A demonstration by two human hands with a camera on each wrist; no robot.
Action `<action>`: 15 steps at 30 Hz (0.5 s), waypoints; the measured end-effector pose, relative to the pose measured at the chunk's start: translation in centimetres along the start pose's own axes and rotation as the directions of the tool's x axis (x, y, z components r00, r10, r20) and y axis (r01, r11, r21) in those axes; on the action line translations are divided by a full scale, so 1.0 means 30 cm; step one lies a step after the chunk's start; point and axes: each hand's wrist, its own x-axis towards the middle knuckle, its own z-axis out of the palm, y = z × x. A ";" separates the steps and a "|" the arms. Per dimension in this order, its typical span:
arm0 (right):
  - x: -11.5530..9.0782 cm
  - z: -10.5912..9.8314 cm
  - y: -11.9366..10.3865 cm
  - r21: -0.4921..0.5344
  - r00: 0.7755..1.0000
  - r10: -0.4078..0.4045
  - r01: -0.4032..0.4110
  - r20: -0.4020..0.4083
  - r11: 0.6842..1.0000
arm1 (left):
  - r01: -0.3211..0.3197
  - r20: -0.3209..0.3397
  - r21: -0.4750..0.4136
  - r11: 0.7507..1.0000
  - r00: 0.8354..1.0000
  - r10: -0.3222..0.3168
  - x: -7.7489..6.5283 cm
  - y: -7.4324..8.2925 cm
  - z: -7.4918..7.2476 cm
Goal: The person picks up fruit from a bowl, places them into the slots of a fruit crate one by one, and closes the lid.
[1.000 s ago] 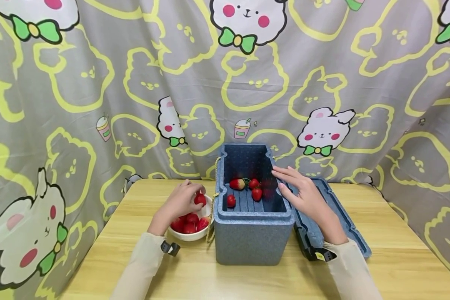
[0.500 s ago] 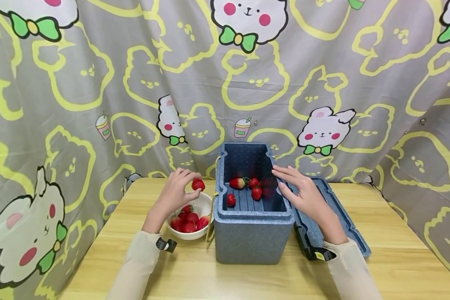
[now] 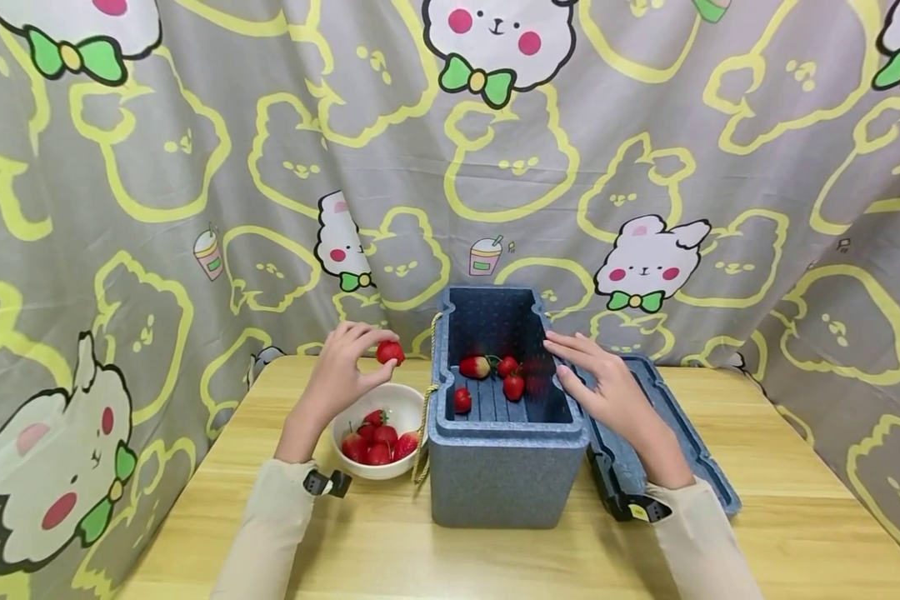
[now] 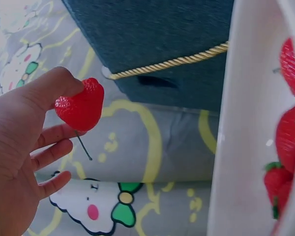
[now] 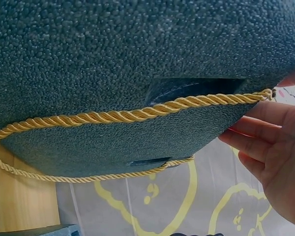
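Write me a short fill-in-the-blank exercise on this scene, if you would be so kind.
The strawberry pinched by the left hand is coloured ____.
In the head view, the white bowl stands to the ____ of the box.
The lid, off the box, lies to its ____ in that view.

Missing words: red; left; right.
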 end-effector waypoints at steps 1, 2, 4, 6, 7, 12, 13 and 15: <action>-0.001 0.001 0.000 0.000 1.000 -0.001 0.001 -0.002 1.000 | -0.006 -0.006 -0.005 1.000 1.000 0.006 0.008 0.004 -0.005; -0.002 0.001 0.001 0.001 1.000 -0.002 0.002 -0.004 1.000 | -0.014 -0.011 -0.008 1.000 1.000 0.014 0.017 0.009 -0.012; -0.003 0.002 0.001 0.001 1.000 -0.003 0.003 -0.009 1.000 | -0.034 -0.026 -0.014 0.999 0.999 0.034 0.039 0.022 -0.029; -0.004 0.003 0.002 0.002 1.000 -0.005 0.005 -0.011 1.000 | -0.050 -0.044 -0.021 0.999 0.998 0.049 0.065 0.035 -0.048; -0.004 0.003 0.002 0.003 1.000 -0.006 0.006 -0.011 1.000 | -0.061 -0.052 -0.023 0.998 0.997 0.060 0.080 0.042 -0.058; -0.001 0.004 0.003 0.004 1.000 -0.010 0.010 -0.014 1.000 | -0.115 -0.071 -0.042 0.992 0.991 0.112 0.160 0.082 -0.101; 0.000 0.004 0.003 0.005 1.000 -0.009 0.010 -0.014 1.000 | -0.129 -0.068 -0.044 0.991 0.990 0.126 0.177 0.092 -0.108; 0.001 0.004 0.002 0.007 1.000 -0.008 0.008 -0.011 1.000 | -0.150 -0.057 -0.050 0.987 0.987 0.147 0.210 0.114 -0.119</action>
